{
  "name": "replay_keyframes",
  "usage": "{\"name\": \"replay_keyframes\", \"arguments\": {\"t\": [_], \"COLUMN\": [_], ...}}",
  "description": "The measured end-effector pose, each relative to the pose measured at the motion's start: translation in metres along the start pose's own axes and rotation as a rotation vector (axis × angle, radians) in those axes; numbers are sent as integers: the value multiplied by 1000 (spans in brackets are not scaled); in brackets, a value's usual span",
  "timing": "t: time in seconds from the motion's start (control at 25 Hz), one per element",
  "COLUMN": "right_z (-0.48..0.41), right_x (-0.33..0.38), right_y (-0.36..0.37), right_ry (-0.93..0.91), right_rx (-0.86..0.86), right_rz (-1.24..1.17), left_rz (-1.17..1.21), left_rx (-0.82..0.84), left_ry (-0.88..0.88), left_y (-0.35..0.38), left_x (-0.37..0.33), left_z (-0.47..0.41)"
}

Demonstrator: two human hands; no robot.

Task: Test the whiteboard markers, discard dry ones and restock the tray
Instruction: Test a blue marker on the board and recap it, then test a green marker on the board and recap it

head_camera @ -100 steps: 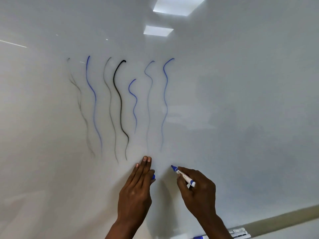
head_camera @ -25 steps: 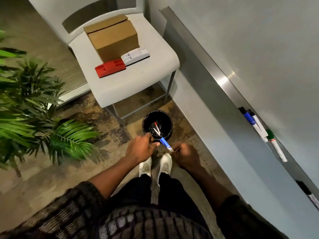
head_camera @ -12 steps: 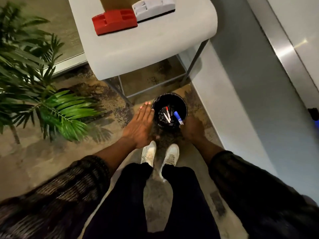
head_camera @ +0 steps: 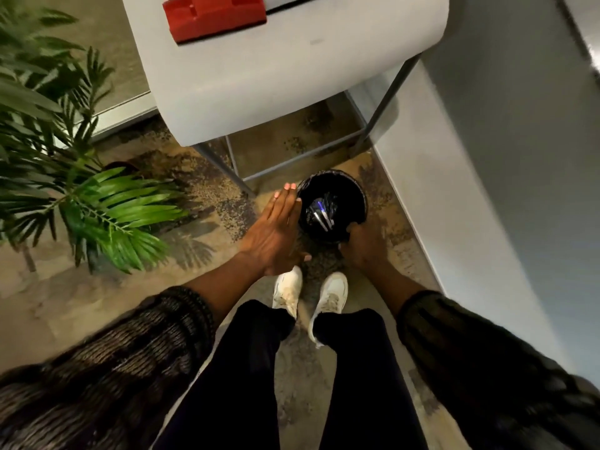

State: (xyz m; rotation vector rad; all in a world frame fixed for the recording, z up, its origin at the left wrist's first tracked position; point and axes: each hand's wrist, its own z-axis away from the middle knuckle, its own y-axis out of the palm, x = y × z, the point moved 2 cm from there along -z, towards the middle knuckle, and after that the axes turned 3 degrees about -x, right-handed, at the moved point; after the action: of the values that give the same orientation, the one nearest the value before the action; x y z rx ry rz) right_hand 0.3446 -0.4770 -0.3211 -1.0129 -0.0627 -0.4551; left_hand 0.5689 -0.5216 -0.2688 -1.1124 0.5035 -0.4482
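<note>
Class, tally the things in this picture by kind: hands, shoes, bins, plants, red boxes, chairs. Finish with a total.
Hands: 2 (left hand, right hand)
White shoes: 2
Black bin: 1
Plant: 1
Red box: 1
White chair: 1
Total: 8
Markers in the bin are too blurred to count.

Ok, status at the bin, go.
Left hand open beside bin. Right hand at near rim, grip unclear. Markers inside. Nothing blocking.

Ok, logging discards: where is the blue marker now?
The blue marker lies inside the bin on the floor, centre of the head view, between the left hand and the right hand, ahead of the shoes.
</note>
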Motion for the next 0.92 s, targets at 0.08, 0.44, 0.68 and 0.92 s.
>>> {"name": "replay_keyframes", "arguments": {"t": [0.08, 0.44, 0.68, 0.92], "right_z": [22, 109, 164, 233], "right_x": [-1, 13, 8, -35], "right_y": [-9, -114, -182, -207], "right_ry": [-13, -15, 87, 208], "right_rx": [-21, -181, -375, -684], "right_rz": [4, -77, -100, -158], "left_rz": [-13, 3, -87, -185], "left_rx": [4, 30, -52, -127], "left_ry": [11, 118, 293, 543], "left_y": [-18, -142, -206, -238], "left_x": [-6, -51, -96, -158], "left_z": [5, 30, 24, 5]}}
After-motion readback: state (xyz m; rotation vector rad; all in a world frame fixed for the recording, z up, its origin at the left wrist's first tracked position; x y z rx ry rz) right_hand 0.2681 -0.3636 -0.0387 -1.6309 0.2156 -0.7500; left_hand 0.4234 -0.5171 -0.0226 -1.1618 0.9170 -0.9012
